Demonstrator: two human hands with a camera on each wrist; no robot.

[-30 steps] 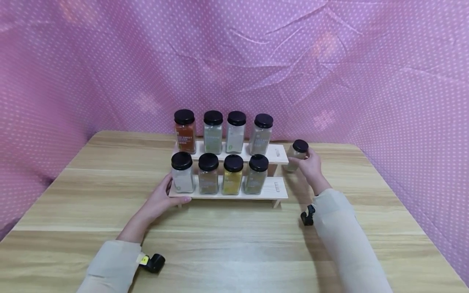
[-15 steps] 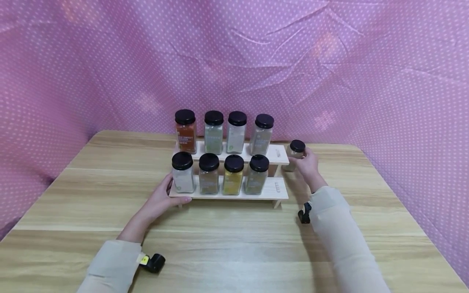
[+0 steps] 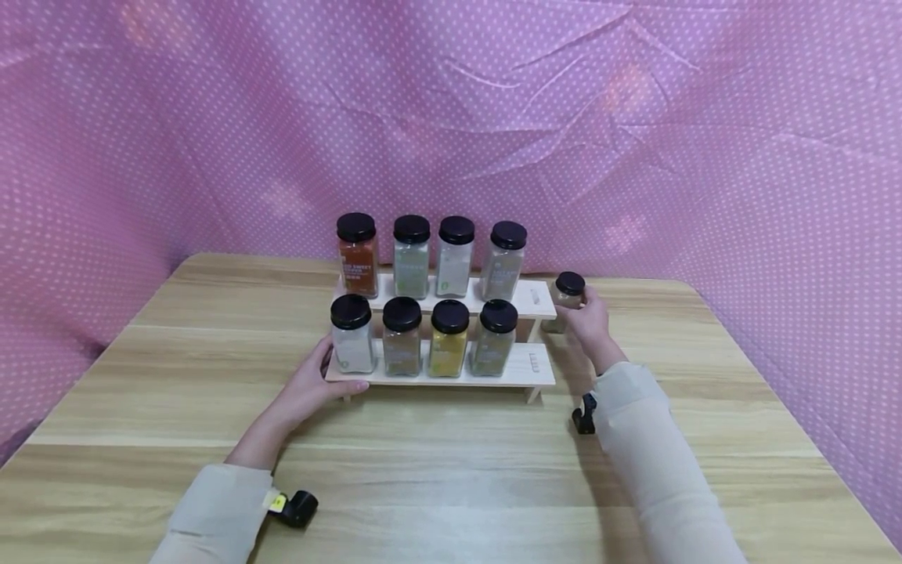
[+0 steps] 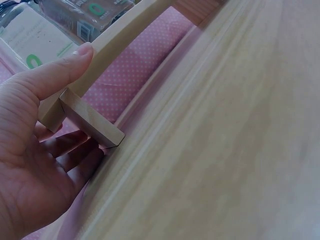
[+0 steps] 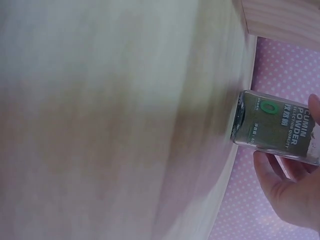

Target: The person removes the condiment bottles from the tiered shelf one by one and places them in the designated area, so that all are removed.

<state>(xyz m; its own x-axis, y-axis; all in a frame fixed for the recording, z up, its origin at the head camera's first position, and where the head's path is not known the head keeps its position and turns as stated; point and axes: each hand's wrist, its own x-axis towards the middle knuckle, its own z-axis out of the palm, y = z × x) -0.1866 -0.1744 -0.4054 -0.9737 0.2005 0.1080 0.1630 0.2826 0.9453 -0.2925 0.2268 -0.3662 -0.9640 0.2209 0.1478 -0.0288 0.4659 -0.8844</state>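
A two-tier wooden spice rack [image 3: 437, 379] stands mid-table, several black-lidded spice jars on each tier. My left hand [image 3: 313, 384] grips the left end of its lower tier; in the left wrist view the thumb of that hand [image 4: 35, 125] lies along the front edge and the fingers curl behind a leg [image 4: 92, 120]. To the right of the rack, my right hand [image 3: 590, 325] holds a jar of cumin powder [image 3: 568, 294] between thumb and fingers. The right wrist view shows this cumin jar [image 5: 277, 125] with its base at the table surface; whether it touches is hard to tell.
On the upper tier are a red-orange jar [image 3: 359, 266], a pale green jar [image 3: 411, 266] and others; a yellow jar [image 3: 447, 352] is among those on the lower tier. The wooden table [image 3: 423, 486] ends at a pink dotted curtain [image 3: 451, 117] behind.
My right hand and the cumin jar have moved slightly left, closer to the rack's right end. The left hand keeps its grip on the rack, with no clear movement.
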